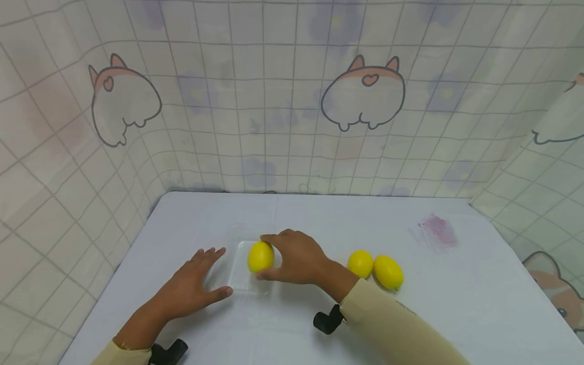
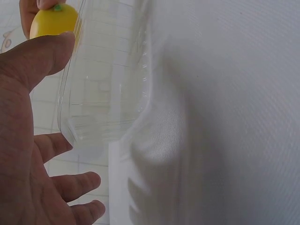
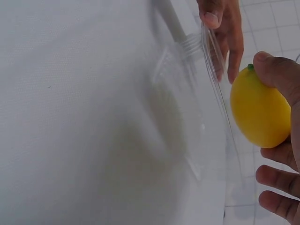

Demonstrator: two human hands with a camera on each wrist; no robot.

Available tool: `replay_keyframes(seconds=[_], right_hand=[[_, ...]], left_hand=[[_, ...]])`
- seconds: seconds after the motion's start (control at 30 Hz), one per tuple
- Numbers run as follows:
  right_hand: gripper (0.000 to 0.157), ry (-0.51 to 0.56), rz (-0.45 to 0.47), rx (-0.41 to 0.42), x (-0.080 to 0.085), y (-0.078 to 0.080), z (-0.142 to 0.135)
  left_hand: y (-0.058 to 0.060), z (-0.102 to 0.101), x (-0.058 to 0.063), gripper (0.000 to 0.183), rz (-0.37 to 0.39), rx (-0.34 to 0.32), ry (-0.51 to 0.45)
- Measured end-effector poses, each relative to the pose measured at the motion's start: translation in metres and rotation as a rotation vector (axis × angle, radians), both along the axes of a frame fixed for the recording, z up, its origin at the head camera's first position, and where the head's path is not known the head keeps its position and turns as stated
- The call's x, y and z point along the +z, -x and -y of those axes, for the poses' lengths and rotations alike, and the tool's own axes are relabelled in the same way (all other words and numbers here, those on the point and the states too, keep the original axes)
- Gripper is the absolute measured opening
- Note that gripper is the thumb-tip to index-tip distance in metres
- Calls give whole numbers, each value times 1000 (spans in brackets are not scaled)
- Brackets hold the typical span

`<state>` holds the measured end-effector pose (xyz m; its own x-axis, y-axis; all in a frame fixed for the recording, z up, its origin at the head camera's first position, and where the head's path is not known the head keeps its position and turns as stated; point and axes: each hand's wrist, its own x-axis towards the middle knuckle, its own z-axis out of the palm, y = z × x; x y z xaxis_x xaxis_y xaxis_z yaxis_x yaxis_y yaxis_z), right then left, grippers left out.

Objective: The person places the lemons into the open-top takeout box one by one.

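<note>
My right hand (image 1: 298, 258) grips a yellow lemon (image 1: 260, 257) between thumb and fingers, over a clear plastic container (image 1: 238, 284). The right wrist view shows the lemon (image 3: 260, 108) with its green stem tip, held above the container's rim. My left hand (image 1: 191, 286) is at the container's left side with fingers spread. From the left wrist, the thumb (image 2: 51, 58) lies along the near rim of the container (image 2: 105, 89), and one fingertip shows by its corner.
Two more lemons, one (image 1: 360, 263) beside the other (image 1: 388, 272), lie on the white table (image 1: 319, 218) right of the container, close to my right forearm. A pinkish patch (image 1: 438, 230) marks the table's far right. A patterned curtain (image 1: 283, 101) hangs behind and along the sides.
</note>
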<state>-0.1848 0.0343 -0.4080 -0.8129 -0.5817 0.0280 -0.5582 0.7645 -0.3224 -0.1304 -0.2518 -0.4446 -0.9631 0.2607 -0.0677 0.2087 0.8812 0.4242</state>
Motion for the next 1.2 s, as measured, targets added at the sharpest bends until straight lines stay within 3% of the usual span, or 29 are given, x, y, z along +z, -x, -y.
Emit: replay_keyframes(seconds=[1.2], right_hand=[[83,-57,3,59,-22,4,48]], left_hand=[[-1,2,1,98,-17,-19,-13]])
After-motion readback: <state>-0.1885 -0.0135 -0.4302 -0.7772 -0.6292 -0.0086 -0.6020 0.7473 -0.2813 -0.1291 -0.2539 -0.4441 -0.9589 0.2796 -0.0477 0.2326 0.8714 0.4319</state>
